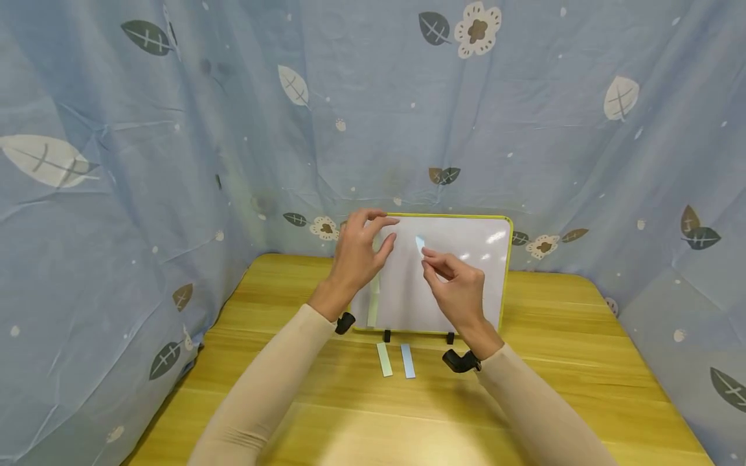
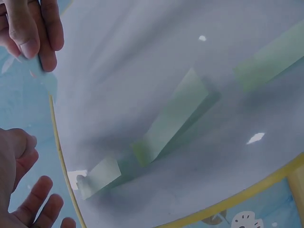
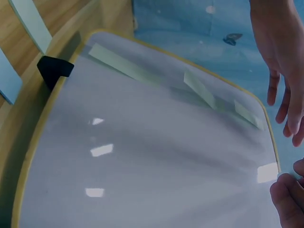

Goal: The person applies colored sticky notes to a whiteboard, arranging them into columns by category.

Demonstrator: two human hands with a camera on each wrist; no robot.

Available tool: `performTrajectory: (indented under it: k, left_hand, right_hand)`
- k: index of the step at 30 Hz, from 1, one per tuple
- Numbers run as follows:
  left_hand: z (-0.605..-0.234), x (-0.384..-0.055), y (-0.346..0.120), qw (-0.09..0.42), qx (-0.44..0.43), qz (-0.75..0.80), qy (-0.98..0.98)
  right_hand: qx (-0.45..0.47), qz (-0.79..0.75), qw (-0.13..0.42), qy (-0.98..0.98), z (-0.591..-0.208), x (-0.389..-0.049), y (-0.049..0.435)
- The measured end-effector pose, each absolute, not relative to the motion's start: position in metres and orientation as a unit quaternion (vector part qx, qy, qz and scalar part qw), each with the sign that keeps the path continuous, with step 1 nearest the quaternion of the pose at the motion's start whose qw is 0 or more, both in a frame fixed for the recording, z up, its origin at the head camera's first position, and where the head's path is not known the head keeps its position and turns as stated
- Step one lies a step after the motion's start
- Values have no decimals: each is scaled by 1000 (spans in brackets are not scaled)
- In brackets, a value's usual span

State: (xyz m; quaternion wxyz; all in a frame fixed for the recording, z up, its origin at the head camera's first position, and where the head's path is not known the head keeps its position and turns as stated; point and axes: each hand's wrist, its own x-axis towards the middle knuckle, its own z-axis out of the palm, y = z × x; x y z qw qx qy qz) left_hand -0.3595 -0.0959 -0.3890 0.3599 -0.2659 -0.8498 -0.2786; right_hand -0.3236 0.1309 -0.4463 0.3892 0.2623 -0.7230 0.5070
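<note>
Three pale green strips (image 2: 175, 114) run along the left side of the yellow-framed whiteboard (image 1: 408, 285), but your left hand (image 1: 355, 255) covers the far left corner and part of that row in the head view. In the left wrist view, the strip toward the board's near edge is cut off by the picture border. Your left hand's fingers are loosely spread, thumb apart from them, holding nothing; you cannot tell whether any finger touches the frame.

Your right hand (image 1: 460, 288) pinches a light blue strip (image 1: 420, 243) between thumb and fingers, in front of the board's middle. Your fingertips hide its lower end, and whether it meets the board cannot be told. In the right wrist view, this hand is cut off at the border.

Nearer to you, a green strip (image 1: 384, 360) and, to its right, a blue strip (image 1: 408, 361) lie apart on the wooden tabletop (image 1: 553, 362), just in front of two black stand feet (image 1: 387, 336). Your right wrist crosses the board's near edge; a black wrist device (image 1: 345, 322) overlaps its near left corner. Behind hangs a leaf-patterned blue curtain (image 1: 379, 97).
</note>
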Motion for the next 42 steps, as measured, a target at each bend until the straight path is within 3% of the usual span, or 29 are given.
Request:
performTrajectory:
  k: [17, 42]
  left_hand:
    - [-379, -383, -75, 321, -222, -217, -895]
    - [-387, -394, -48, 350, -132, -266, -889]
  right_hand:
    - [264, 484, 415, -724, -436, -344, 117]
    - [268, 459, 405, -744, -440, -355, 110]
